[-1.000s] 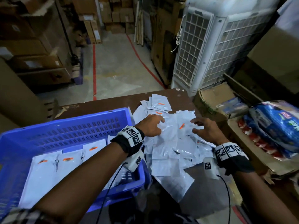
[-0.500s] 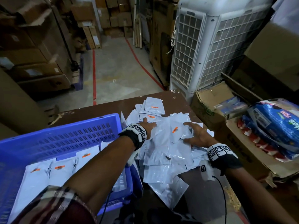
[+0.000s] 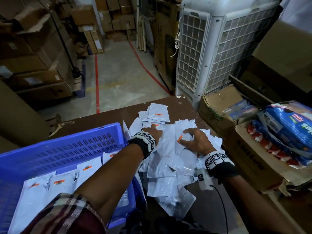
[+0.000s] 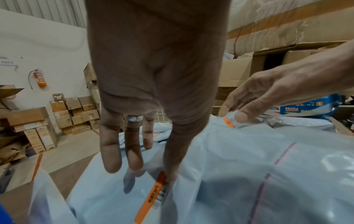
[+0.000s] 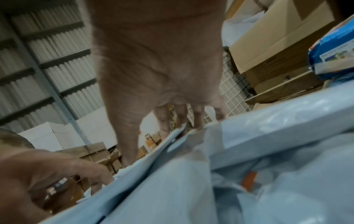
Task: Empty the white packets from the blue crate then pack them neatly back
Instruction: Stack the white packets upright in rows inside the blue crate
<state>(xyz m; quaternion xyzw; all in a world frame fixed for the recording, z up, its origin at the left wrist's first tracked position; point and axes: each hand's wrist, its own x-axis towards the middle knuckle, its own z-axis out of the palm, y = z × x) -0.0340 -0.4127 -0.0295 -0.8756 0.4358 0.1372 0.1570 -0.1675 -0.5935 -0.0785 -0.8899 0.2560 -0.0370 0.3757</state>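
Packets (image 3: 166, 154) heaped on tabletop (image 3: 104, 117) beside crate (image 3: 67, 142), a row already laid inside. Repacking underway. Both hands, left (image 3: 154, 132) and right (image 3: 196, 141), spread flat on heap, gripping nothing. Next: pinch one packet, lay into crate.

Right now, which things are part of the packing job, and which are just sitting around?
Part of the job:
- white packets heaped on the table
- blue crate, some packets already laid inside
- left hand and right hand, both resting on the heap

Just sitting around:
- air cooler
- cardboard boxes
- blue bags
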